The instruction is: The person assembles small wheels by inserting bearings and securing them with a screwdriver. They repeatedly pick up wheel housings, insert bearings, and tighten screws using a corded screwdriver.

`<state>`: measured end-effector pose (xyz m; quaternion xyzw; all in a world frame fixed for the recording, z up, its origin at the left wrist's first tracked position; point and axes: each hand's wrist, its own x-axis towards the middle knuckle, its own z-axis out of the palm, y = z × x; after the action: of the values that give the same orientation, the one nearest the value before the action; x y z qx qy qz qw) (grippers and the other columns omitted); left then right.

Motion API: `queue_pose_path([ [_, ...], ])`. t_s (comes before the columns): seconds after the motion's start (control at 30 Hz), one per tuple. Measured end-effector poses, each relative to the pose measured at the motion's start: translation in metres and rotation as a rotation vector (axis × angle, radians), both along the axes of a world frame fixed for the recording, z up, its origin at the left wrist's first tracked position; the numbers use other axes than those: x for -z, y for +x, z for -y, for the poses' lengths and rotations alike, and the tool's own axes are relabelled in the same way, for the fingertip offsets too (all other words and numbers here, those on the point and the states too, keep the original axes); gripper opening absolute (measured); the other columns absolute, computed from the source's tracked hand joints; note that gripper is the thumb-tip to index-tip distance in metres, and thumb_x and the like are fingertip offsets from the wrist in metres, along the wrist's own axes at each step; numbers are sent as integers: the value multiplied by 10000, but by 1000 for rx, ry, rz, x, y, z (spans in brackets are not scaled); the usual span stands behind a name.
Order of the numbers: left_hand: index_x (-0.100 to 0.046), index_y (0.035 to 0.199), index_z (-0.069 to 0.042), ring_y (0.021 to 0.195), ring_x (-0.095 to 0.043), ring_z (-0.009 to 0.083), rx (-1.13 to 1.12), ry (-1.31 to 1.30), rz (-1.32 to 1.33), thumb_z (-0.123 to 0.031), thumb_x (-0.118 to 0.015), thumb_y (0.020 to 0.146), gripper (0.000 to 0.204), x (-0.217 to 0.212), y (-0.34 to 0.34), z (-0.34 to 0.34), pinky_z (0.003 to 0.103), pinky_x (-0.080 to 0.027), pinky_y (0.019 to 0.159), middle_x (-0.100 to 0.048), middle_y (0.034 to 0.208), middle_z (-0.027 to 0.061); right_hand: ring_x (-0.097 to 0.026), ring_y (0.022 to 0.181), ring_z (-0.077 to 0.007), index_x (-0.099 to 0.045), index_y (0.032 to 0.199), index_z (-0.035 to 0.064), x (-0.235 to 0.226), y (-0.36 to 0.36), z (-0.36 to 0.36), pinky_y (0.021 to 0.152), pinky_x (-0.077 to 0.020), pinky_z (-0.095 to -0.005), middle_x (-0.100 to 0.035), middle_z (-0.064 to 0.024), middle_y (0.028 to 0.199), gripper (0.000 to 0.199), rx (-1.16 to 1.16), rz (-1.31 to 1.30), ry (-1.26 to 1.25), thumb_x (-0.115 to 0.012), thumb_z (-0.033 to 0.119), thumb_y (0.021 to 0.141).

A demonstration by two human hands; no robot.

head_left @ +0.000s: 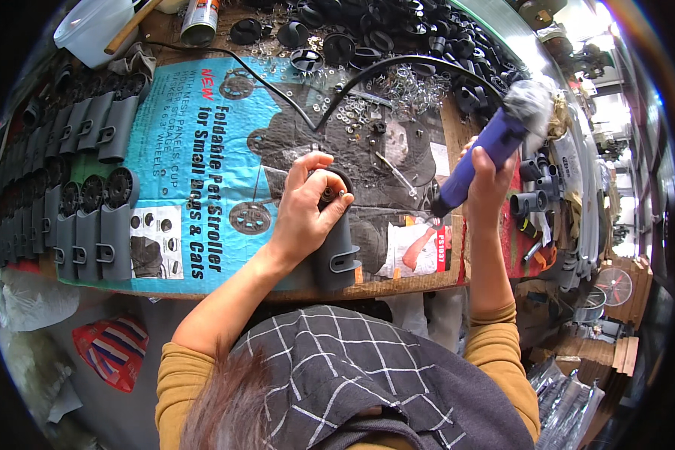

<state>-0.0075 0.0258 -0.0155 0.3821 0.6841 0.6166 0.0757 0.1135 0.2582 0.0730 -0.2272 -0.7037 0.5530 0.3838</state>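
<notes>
My left hand (pixel 307 210) is closed at the round dark end of a grey plastic fitting (pixel 337 251). Thumb and forefinger meet over that end; any small fastener between them is too small to make out. The fitting lies at the table's near edge, its loop-shaped tab facing right. My right hand (pixel 487 184) grips a blue electric screwdriver (pixel 461 176), raised right of the fitting and apart from it. The tool tilts, its dark tip low and to the left. A black cable (pixel 420 60) arcs over the table behind both hands.
Similar grey fittings (pixel 90 232) stand in rows at left. Loose washers and metal bits (pixel 352 112) lie scattered at the back, before a heap of black plastic parts (pixel 405 26). A thin metal rod (pixel 397 175) rests on the blue printed sheet (pixel 172 157). More grey pieces (pixel 529 202) sit at right.
</notes>
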Motion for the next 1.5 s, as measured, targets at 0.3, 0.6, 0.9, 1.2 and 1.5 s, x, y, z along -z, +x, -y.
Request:
queue_pose_path([
  [0.3,-646,876,-42,1115,-506,333,14,2,43,-141,-748,799,162,1,1,0,417,-403,955,-528,1213,148,-615,788,-174,-372,1243,48,11,-22,83,714,-515,-325,-619,-119,873,594,-214,-202,-8,-748,265,836],
  [0.6,-668,903,-51,1148,-484,326,-9,-9,-41,-153,-751,795,170,0,0,1,429,-394,968,-550,1226,139,-573,681,-254,-438,1242,99,-41,-42,98,682,-475,-417,-573,-136,772,736,-469,-528,-307,-508,692,813],
  [0.9,-671,903,-46,1129,-468,322,-14,3,-63,-140,-756,781,176,-1,1,2,433,-384,960,-542,1222,124,-564,704,-252,-408,1299,113,-36,-53,104,672,-484,-415,-566,-154,809,727,-569,-475,-124,-483,668,836],
  [1.2,-639,876,-97,1171,-439,346,-75,23,-186,-129,-759,754,173,1,1,1,460,-366,986,-496,1262,110,-572,714,-256,-386,1305,76,-50,-45,122,685,-500,-407,-555,-160,795,753,-424,-241,21,-480,679,863],
  [1.5,-654,884,-95,1125,-441,342,-114,1,-37,-202,-807,688,271,4,1,0,452,-361,968,-466,1273,117,-554,834,-254,-387,1318,124,-59,-40,135,818,-469,-425,-556,-137,856,801,-462,-116,43,-614,693,803],
])
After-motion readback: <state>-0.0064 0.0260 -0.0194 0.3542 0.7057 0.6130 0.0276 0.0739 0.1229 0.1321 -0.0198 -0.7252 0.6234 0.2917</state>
